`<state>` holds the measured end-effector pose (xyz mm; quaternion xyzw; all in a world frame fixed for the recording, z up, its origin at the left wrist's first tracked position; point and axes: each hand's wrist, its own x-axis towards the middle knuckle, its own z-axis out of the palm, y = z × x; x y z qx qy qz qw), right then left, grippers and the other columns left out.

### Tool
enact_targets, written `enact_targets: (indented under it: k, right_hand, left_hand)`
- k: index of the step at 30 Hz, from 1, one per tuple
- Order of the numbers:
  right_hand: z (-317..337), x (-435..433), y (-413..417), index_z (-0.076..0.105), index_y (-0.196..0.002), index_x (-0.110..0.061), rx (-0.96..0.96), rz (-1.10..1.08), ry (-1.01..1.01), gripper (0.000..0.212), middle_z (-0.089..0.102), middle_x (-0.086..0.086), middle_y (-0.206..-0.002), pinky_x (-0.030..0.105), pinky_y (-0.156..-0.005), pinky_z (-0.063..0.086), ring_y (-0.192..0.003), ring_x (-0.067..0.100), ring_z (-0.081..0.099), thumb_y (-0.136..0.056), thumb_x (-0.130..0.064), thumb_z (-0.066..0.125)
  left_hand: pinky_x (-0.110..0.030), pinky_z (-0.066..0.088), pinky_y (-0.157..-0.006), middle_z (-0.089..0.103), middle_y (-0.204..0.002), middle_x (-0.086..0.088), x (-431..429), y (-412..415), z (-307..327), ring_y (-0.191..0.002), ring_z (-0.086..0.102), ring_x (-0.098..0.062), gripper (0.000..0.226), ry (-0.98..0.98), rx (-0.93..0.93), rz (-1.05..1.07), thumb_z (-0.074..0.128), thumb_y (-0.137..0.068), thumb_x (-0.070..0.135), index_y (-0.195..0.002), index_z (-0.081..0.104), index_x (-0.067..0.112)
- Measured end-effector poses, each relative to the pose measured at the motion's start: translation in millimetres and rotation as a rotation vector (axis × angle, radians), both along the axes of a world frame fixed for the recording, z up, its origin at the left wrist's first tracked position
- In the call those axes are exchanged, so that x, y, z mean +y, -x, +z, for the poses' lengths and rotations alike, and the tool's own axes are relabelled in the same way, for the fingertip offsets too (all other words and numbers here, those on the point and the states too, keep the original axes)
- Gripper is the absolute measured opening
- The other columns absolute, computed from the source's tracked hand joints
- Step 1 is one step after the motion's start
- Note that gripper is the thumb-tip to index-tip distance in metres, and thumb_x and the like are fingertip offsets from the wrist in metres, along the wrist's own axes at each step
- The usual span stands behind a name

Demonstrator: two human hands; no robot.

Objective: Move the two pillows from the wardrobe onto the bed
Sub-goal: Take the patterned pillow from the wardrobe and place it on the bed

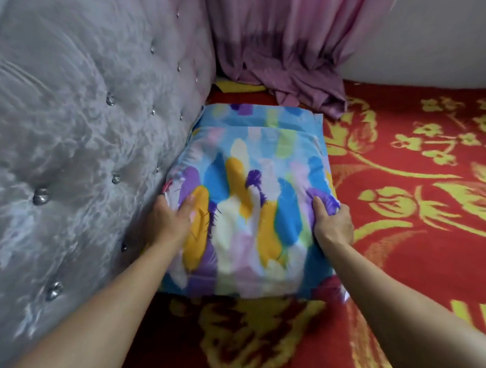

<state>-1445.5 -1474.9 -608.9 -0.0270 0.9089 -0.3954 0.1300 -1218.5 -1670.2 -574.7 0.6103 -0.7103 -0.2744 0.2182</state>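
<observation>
A pillow (252, 201) is held down on the bed (423, 213), its left edge pressed against the headboard (76, 120). It is gripped at both sides: the left hand (173, 222) is closed over the left edge with the thumb on top, and the right hand (334, 221) is clamped on the right edge, the cloth bunched under its thumb. A second band of the same print shows behind the top edge (whether that is the other pillow or a folded flap cannot be told).

Several slips are judged possible from here. If the hands are let go unevenly, the soft filling may spring back and the pillow may slide off line from the headboard. The loose cover may be dragged askew by the clamped fingers. The curtain (288, 52), whose hem lies on the bed just behind, could be trapped if the pillow is pushed further back.

The cover is thin, smooth cloth printed with feather shapes in blue, yellow, purple and white; the shape is plump and rectangular. The headboard is grey tufted velvet studded with shiny buttons. The bed is covered in a fuzzy red blanket with yellow flowers.
</observation>
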Motion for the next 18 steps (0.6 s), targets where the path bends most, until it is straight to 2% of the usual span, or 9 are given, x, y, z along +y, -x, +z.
enact_targets:
  k: [3, 5, 8, 9, 11, 13, 15, 16, 18]
  right_hand:
    - [-18, -1, 13, 0.029, -0.142, -0.017, 0.029, 0.146, -0.097, 0.073, 0.046, 0.026, -0.135, 0.049, -0.102, 0.036, -0.122, 0.042, 0.045, -0.086, -0.059, 0.049]
    - [-39, 22, -17, 0.018, -0.147, -0.025, 0.236, 0.325, -0.27, 0.083, 0.032, 0.023, -0.148, 0.053, -0.107, 0.029, -0.133, 0.04, 0.033, -0.082, -0.064, 0.052]
    - [-70, 41, -83, 0.017, -0.148, -0.034, 0.547, 0.8, -0.414, 0.098, 0.02, 0.015, -0.157, 0.065, -0.106, 0.024, -0.144, 0.035, 0.016, -0.066, -0.08, 0.047]
    - [-77, 39, -96, 0.017, -0.147, -0.036, 0.598, 0.91, -0.434, 0.102, 0.021, 0.014, -0.157, 0.07, -0.105, 0.023, -0.145, 0.036, 0.013, -0.062, -0.083, 0.045]
    - [-87, 29, -104, 0.017, -0.147, -0.037, 0.632, 0.996, -0.487, 0.105, 0.022, 0.015, -0.157, 0.075, -0.103, 0.02, -0.144, 0.04, 0.011, -0.058, -0.084, 0.044]
    - [-88, 15, -97, 0.015, -0.148, -0.036, 0.65, 0.988, -0.522, 0.106, 0.021, 0.016, -0.157, 0.075, -0.103, 0.018, -0.143, 0.042, 0.013, -0.059, -0.082, 0.049]
    - [-85, -5, -86, 0.016, -0.148, -0.036, 0.642, 0.973, -0.529, 0.106, 0.02, 0.015, -0.157, 0.075, -0.104, 0.016, -0.143, 0.044, 0.015, -0.059, -0.077, 0.058]
    - [-83, -16, -81, 0.016, -0.147, -0.036, 0.638, 0.974, -0.534, 0.106, 0.019, 0.015, -0.157, 0.075, -0.104, 0.015, -0.143, 0.044, 0.014, -0.059, -0.074, 0.061]
    - [-79, -34, -75, 0.016, -0.147, -0.036, 0.647, 0.997, -0.56, 0.103, 0.015, 0.013, -0.158, 0.076, -0.105, 0.011, -0.143, 0.045, 0.01, -0.063, -0.069, 0.064]
  left_hand:
    - [-0.045, 0.039, -0.1, 0.049, -0.132, -0.032, -9, 3, -33, -0.121, 0.047, -0.043, 0.068, -0.066, -0.004, -0.115, 0.059, -0.085, 0.045, -0.131, 0.039, -0.001]
    - [-0.047, 0.035, -0.107, 0.042, -0.138, -0.03, 10, -13, -62, -0.127, 0.042, -0.042, 0.074, -0.13, -0.075, -0.209, 0.057, -0.088, 0.04, -0.144, 0.023, 0.006]
    - [-0.05, 0.036, -0.106, 0.043, -0.138, -0.027, 37, -41, -93, -0.127, 0.042, -0.041, 0.068, -0.143, -0.106, -0.236, 0.049, -0.091, 0.042, -0.147, 0.02, 0.015]
    - [-0.05, 0.034, -0.107, 0.04, -0.14, -0.027, 44, -49, -99, -0.128, 0.039, -0.041, 0.067, -0.133, -0.122, -0.202, 0.046, -0.092, 0.043, -0.147, 0.02, 0.013]
    - [-0.048, 0.032, -0.107, 0.037, -0.143, -0.027, 58, -72, -108, -0.13, 0.037, -0.04, 0.072, -0.123, -0.184, -0.176, 0.04, -0.091, 0.049, -0.147, 0.019, 0.009]
    - [-0.045, 0.03, -0.109, 0.032, -0.147, -0.026, 73, -97, -118, -0.134, 0.034, -0.038, 0.094, -0.188, -0.28, -0.213, 0.027, -0.081, 0.072, -0.147, 0.013, 0.007]
    - [-0.041, 0.02, -0.116, 0.016, -0.155, -0.023, 79, -113, -126, -0.143, 0.02, -0.032, 0.131, -0.252, -0.494, -0.344, 0.01, -0.054, 0.095, -0.147, 0.003, 0.003]
    - [-0.041, 0.014, -0.118, 0.007, -0.157, -0.02, 77, -114, -130, -0.146, 0.01, -0.03, 0.143, -0.271, -0.598, -0.403, 0.007, -0.042, 0.099, -0.146, -0.002, 0.002]
    - [-0.044, 0.007, -0.119, -0.002, -0.158, -0.019, 71, -109, -135, -0.147, -0.002, -0.029, 0.152, -0.312, -0.694, -0.448, 0.022, -0.035, 0.101, -0.145, -0.01, 0.001]
